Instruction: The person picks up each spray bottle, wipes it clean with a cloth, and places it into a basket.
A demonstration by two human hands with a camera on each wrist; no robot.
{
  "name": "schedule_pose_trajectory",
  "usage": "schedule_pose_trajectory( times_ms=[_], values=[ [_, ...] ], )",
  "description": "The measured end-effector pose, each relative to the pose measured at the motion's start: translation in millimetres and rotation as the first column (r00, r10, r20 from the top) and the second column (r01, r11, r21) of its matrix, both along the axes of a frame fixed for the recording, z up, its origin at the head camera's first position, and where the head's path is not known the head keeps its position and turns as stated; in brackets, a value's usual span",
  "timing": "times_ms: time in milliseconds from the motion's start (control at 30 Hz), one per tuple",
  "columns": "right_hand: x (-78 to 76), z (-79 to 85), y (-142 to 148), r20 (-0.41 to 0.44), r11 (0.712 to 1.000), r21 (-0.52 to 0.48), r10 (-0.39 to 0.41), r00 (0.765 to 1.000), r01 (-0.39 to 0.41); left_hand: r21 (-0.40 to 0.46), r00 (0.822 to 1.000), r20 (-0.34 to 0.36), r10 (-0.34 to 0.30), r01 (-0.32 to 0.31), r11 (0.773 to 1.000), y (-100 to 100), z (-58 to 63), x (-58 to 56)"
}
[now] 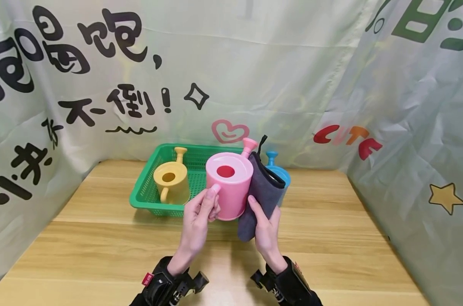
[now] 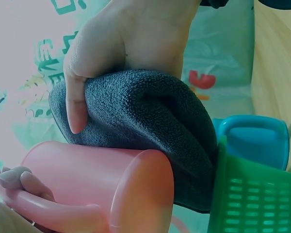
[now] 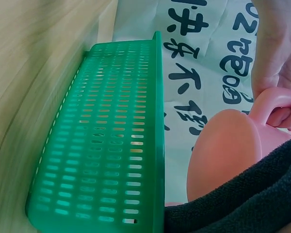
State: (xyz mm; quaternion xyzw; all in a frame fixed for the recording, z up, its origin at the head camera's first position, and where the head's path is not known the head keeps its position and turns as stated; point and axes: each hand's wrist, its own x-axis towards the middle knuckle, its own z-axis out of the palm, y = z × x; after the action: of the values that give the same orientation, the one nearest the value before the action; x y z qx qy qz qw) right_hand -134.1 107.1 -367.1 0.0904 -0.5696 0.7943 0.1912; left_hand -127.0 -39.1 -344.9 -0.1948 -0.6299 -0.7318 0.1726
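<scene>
My left hand [image 1: 197,221] grips the handle of a pink watering can [image 1: 231,199], which is lifted in front of a green basket [image 1: 139,199]. The can stands upright, its round top opening and spout visible in the head view. In my right hand [image 1: 266,231] is a folded dark grey towel [image 1: 265,189] with black edging and a hanging loop. The towel lies against the can's right side. Its fuzzy surface [image 2: 131,107] shows in the left wrist view, with the right thumb pressed on it. The pink can's base [image 3: 223,150] faces the right wrist camera.
A yellow watering can [image 1: 179,189] sits inside the left part of the basket. Behind the towel, a blue watering can [image 1: 284,175] stands to the basket's right, partly hidden. The wooden table [image 1: 331,246] is bounded by printed white curtains [image 1: 292,85] at the back and sides.
</scene>
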Motion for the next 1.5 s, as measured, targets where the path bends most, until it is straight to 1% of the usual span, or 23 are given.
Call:
schedule_pose_trajectory(
  times_ms=[233, 367, 633, 800, 1000, 1133, 1500],
  values=[
    [0.3, 0.1, 0.4, -0.006, 1.000, 0.009, 0.015, 1.000, -0.015, 0.008, 1.000, 0.018, -0.010, 0.010, 1.000, 1.2, -0.3, 1.6],
    [1.0, -1.0, 0.8, 0.004, 1.000, 0.003, 0.018, 1.000, -0.018, 0.011, 0.999, 0.037, -0.015, 0.015, 1.000, 2.4, -1.9, 2.7],
    [2.5, -3.4, 1.8, 0.029, 1.000, -0.012, 0.013, 0.999, -0.013, 0.022, 0.999, 0.047, -0.016, 0.015, 1.000, 3.2, -4.6, 4.8],
    [2.7, -2.9, 1.2, 0.009, 1.000, 0.010, -0.003, 1.000, 0.003, 0.042, 0.998, 0.065, -0.009, 0.007, 0.999, 3.0, -3.8, 3.9],
    [4.6, -3.0, 0.7, -0.051, 0.995, 0.090, -0.047, 0.998, 0.051, 0.027, 0.998, 0.066, -0.015, 0.014, 1.000, 3.5, -3.6, 1.4],
    [7.0, -3.0, 0.1, -0.082, 0.989, 0.131, -0.051, 0.995, 0.062, 0.027, 0.998, 0.068, -0.008, 0.006, 1.000, 3.2, -3.1, 0.7],
    [7.5, -3.7, 0.1, -0.074, 0.988, 0.145, -0.047, 0.996, 0.057, 0.033, 0.998, 0.070, -0.001, -0.001, 0.999, 1.7, -2.8, 0.2]
  ],
)
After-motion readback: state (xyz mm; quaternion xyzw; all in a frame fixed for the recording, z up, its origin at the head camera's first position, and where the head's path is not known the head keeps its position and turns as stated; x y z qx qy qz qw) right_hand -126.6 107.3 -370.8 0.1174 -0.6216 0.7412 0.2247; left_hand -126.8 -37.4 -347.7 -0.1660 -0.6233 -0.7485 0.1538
